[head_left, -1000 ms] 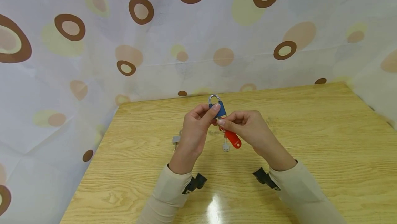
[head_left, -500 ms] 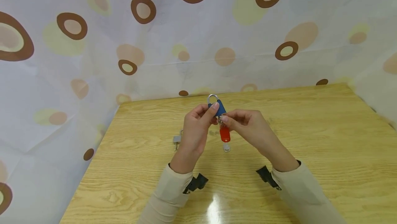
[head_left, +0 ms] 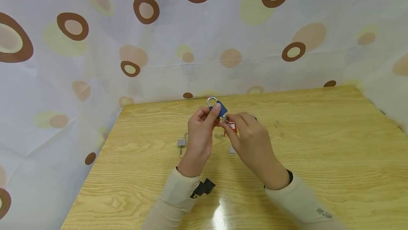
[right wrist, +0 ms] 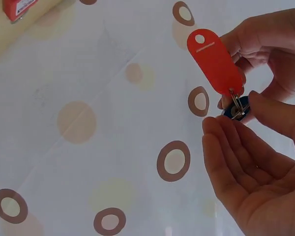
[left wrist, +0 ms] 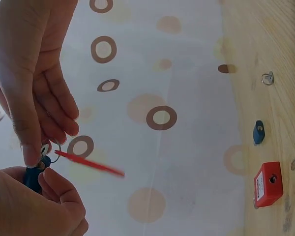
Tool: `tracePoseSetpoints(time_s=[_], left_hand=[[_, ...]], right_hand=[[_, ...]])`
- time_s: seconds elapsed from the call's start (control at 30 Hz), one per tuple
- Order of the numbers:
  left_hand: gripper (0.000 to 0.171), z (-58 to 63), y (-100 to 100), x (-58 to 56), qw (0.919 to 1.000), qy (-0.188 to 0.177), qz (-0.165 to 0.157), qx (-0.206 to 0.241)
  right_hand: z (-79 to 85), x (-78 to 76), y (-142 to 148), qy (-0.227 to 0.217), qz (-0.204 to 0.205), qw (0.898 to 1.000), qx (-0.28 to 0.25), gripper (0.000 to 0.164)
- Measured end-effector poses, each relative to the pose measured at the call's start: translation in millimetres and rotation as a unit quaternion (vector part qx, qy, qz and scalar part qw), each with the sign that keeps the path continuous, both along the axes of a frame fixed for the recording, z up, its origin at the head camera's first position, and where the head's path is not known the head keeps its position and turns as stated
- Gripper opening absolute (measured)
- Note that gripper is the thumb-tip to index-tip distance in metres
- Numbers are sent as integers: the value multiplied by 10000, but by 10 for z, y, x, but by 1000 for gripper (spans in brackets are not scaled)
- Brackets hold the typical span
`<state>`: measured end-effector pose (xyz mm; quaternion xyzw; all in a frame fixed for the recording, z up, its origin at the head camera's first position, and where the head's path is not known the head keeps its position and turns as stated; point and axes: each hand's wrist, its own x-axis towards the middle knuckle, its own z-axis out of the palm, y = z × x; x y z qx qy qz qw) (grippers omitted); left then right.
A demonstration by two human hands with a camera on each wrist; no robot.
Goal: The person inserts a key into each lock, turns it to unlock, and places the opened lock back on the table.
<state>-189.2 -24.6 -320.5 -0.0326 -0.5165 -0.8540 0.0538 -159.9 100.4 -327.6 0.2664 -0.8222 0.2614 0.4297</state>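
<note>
My left hand (head_left: pixel 200 132) holds a blue padlock (head_left: pixel 220 110) with a silver shackle, its thumb across the front and its underside facing my right hand (head_left: pixel 251 143). There my right thumb and fingers pinch a key (head_left: pixel 225 119) at the padlock's underside. How far the blade sits in the keyway is hidden. In the right wrist view a red key tag (right wrist: pixel 216 64) hangs on a ring from the key. From the left wrist view this tag (left wrist: pixel 91 163) is seen edge-on, beside the padlock body (left wrist: pixel 33 179).
On the wooden table (head_left: pixel 137 180) lie a grey padlock (head_left: pixel 181 143) with a key and ring, a red padlock (left wrist: pixel 269 184), and a small blue padlock (left wrist: pixel 258 132). A loose key (head_left: pixel 232 151) lies below the hands. Patterned cloth (head_left: pixel 204 39) hangs behind the table.
My right hand has turned at the wrist, its back now facing up, while pinching the key. The padlock has shifted slightly left and tilted. The red tag has swung out of clear sight.
</note>
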Motion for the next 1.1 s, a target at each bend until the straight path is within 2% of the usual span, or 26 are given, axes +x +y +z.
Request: tracePoseSetpoints(time_s=[0.1, 0.2, 0.6, 1.1], left_hand=[[15, 1, 10, 12, 10000, -14, 37, -8], [16, 0, 13, 15, 10000, -41, 72, -39], [17, 4, -4, 18, 9999, -29, 75, -113], [18, 8, 7, 3, 9998, -86, 42, -189]], right_hand=[[-33, 6, -40, 272, -230, 9992, 207, 23], [-60, 2, -64, 351, -324, 9983, 330, 22], [-92, -34, -68, 707, -372, 9949, 611, 20], [-57, -73, 25, -32, 367, 9993, -86, 10]])
